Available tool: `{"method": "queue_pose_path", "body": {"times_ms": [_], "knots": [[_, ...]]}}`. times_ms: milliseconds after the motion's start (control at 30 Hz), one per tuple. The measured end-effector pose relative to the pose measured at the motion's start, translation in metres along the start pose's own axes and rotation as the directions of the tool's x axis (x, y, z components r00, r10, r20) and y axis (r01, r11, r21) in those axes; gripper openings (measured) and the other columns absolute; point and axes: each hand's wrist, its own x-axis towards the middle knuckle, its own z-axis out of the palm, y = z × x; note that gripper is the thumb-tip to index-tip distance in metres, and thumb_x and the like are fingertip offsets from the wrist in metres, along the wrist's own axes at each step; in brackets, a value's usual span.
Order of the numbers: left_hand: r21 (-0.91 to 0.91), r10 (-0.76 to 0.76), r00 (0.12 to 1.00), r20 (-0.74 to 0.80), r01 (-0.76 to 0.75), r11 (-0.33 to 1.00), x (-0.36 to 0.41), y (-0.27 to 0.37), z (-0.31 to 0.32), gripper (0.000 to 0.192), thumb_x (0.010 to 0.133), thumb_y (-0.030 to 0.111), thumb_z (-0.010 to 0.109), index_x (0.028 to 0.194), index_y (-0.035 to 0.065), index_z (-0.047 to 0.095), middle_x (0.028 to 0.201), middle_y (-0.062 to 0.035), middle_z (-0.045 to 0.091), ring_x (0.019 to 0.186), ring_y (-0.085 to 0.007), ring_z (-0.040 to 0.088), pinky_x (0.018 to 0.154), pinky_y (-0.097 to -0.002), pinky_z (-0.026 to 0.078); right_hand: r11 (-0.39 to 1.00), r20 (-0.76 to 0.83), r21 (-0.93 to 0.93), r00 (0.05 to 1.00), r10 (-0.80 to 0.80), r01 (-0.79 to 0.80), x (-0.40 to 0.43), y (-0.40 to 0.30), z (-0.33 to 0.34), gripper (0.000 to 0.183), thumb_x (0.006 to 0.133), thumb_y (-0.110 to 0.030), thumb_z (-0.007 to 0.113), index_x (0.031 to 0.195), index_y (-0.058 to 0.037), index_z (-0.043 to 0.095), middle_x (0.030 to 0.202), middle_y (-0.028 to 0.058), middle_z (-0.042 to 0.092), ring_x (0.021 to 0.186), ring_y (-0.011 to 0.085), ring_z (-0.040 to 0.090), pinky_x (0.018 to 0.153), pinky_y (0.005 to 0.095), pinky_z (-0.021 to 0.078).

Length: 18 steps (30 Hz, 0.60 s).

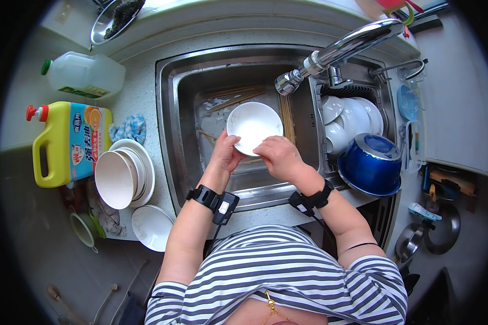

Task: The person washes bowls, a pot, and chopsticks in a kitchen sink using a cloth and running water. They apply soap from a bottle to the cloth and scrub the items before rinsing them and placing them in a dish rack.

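Over the larger basin of a stainless steel sink (189,109) I hold a white bowl (255,122), its inside turned up towards me. My left hand (226,152) grips the bowl's lower left rim, thumb on top. At the lower right rim my right hand (279,156) has its fingers closed on the edge. Wooden chopsticks (238,99) lie scattered on the basin floor below. A denser bundle of chopsticks (286,118) rests along the basin's right side, partly hidden by the bowl and my right hand.
A chrome faucet (329,53) reaches over the basin from the upper right. The right compartment's rack holds white dishes (349,115) and an upturned blue pot (372,162). At left stand stacked white bowls (116,178), a plate pile (152,227), a yellow detergent jug (61,146) and a blue-white cloth (128,129).
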Motion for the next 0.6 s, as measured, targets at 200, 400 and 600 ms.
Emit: {"method": "queue_pose_path", "body": {"times_ms": [200,400,600], "knots": [[0.020,0.001,0.997,-0.075,0.000,1.000,-0.002,0.013,0.000,0.053,0.070,0.002,0.042,0.121,0.0062,0.030,0.113,-0.0159,0.043,0.100,-0.0323,0.050,0.079,-0.0502,0.045,0.967,-0.435,-0.138,0.890,0.135,-0.214,0.012,0.051,-0.057,0.021,0.062,0.001,0.055,0.082,-0.0041,0.057,0.082,0.0118,0.058,0.083,0.0284,0.054,0.075,0.0361,0.0431],[0.074,0.093,0.992,-0.084,-0.086,0.994,0.001,0.018,0.010,0.053,0.072,0.001,0.040,0.123,0.0075,0.028,0.116,-0.0161,0.041,0.102,-0.0330,0.049,0.081,-0.0510,0.044,0.722,-0.665,-0.532,0.746,-0.033,-0.442,0.040,0.128,-0.135,0.020,0.072,-0.014,0.057,0.089,-0.0035,0.058,0.090,0.0129,0.058,0.086,0.0293,0.054,0.077,0.0355,0.0414],[0.077,0.119,0.988,-0.095,-0.112,0.991,0.005,0.023,0.016,0.051,0.074,0.002,0.039,0.123,0.0091,0.027,0.117,-0.0169,0.040,0.103,-0.0337,0.048,0.079,-0.0501,0.045,0.751,-0.554,-0.110,0.667,0.498,-0.652,0.020,0.147,-0.116,0.018,0.078,-0.021,0.054,0.085,-0.0049,0.059,0.084,0.0139,0.059,0.075,0.0297,0.057,0.067,0.0358,0.0442]]}}
